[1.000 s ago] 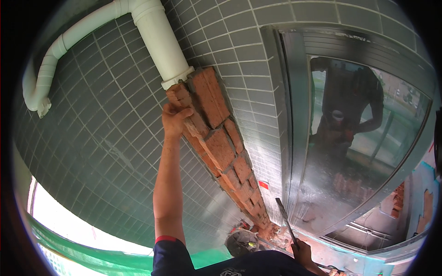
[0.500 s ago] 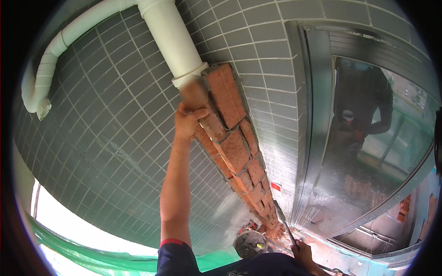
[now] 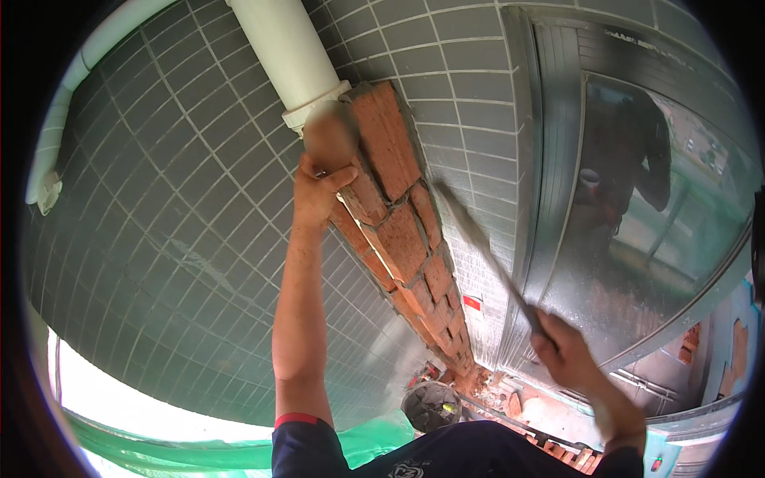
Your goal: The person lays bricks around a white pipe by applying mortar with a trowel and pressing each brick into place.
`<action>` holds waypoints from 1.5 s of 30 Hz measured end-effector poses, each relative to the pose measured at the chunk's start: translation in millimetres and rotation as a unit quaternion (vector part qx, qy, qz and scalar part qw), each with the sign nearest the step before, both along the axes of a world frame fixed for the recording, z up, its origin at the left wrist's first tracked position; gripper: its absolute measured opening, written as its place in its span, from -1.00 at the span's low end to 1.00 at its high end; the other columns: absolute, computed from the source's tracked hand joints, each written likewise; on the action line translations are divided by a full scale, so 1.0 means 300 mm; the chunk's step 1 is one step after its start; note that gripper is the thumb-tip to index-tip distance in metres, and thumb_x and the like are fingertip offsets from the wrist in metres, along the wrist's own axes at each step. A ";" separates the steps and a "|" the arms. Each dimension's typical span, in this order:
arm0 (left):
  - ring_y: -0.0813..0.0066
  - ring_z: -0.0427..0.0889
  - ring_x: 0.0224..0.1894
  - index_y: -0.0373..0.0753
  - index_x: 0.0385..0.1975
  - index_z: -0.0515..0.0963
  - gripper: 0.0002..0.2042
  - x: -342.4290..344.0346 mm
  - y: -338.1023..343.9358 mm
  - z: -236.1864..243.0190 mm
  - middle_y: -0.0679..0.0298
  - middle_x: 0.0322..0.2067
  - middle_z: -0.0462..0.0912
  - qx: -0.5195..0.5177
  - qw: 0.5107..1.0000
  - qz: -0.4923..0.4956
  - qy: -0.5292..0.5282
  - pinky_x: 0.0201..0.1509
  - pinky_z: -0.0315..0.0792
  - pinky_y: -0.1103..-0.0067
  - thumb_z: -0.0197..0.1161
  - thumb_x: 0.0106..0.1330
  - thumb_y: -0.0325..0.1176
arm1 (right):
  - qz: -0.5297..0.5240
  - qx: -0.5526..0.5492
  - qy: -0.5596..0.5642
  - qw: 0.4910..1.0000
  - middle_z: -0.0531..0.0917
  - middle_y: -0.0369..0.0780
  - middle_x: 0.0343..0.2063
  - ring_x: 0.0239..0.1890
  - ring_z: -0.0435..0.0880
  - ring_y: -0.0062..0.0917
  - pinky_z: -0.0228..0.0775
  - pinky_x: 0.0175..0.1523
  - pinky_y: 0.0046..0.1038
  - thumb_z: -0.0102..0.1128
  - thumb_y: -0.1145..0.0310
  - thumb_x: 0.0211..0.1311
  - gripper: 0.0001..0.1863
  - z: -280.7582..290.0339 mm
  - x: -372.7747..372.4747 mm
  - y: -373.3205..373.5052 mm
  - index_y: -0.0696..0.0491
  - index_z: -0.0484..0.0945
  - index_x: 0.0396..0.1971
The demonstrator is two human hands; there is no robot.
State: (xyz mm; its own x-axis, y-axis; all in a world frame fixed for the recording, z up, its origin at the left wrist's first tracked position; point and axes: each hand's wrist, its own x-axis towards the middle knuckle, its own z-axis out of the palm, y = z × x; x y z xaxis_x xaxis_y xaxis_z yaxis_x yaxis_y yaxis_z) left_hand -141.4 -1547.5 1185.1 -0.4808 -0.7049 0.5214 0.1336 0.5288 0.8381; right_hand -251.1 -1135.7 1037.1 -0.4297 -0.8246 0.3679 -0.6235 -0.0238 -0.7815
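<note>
My left hand (image 3: 317, 191) is raised to the top of a narrow stack of red bricks (image 3: 402, 239) built against a grey tiled wall. Its fingers grip a blurred brick piece (image 3: 328, 135) just below the collar of a white pipe (image 3: 288, 57). My right hand (image 3: 567, 354) is lower right and holds the handle of a trowel (image 3: 486, 251), whose blurred blade points up toward the brick column.
A metal-framed glass door (image 3: 629, 207) stands to the right and reflects a person. A mortar bucket (image 3: 430, 405) sits at the foot of the bricks, with brick rubble nearby. Green netting (image 3: 199, 450) runs along the lower left. A second white pipe (image 3: 56, 151) bends at the far left.
My right hand has risen from the lower edge, bringing the trowel up toward the bricks. My left hand stays at the top brick; the view has moved closer to the wall.
</note>
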 end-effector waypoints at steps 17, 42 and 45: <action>0.38 0.56 -0.25 -0.31 -0.17 0.41 -0.55 0.003 -0.046 0.010 0.20 -0.31 0.54 -0.010 0.999 -0.045 -0.023 -0.13 0.48 0.52 0.45 -0.07 -0.44 | 0.056 0.049 0.094 0.993 0.55 -0.27 -0.63 -0.82 0.30 -0.78 -0.01 -0.78 -0.68 0.16 0.35 0.23 -0.56 0.965 -0.058 -0.272 0.15 0.45 0.10; 0.40 0.52 -0.22 -0.29 -0.18 0.38 -0.54 0.006 -0.039 0.001 0.21 -0.27 0.52 -0.026 0.999 -0.040 -0.022 -0.07 0.46 0.52 0.45 -0.07 -0.43 | 0.012 0.089 0.132 0.987 0.46 -0.35 -0.64 -0.74 0.29 -0.81 0.10 -0.67 -0.67 0.11 0.38 0.25 -0.61 0.963 -0.014 -0.302 0.07 0.50 0.09; 0.40 0.52 -0.22 -0.29 -0.18 0.37 -0.54 0.009 -0.052 -0.004 0.21 -0.27 0.52 -0.018 0.999 -0.047 -0.020 -0.08 0.46 0.53 0.45 -0.06 -0.44 | 0.038 0.081 0.172 0.981 0.54 -0.28 -0.60 -0.71 0.40 -0.74 0.19 -0.66 -0.60 0.13 0.32 0.17 -0.56 0.915 -0.068 -0.303 0.14 0.49 0.06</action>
State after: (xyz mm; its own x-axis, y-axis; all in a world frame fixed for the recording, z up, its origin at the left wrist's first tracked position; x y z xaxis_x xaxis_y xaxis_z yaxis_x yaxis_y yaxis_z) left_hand -138.6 -1563.2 1183.8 -0.5640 -0.6372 0.5253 0.1509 0.5459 0.8242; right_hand -271.4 -1226.6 1311.6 -0.2386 -0.9089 0.3420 -0.8524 0.0273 -0.5222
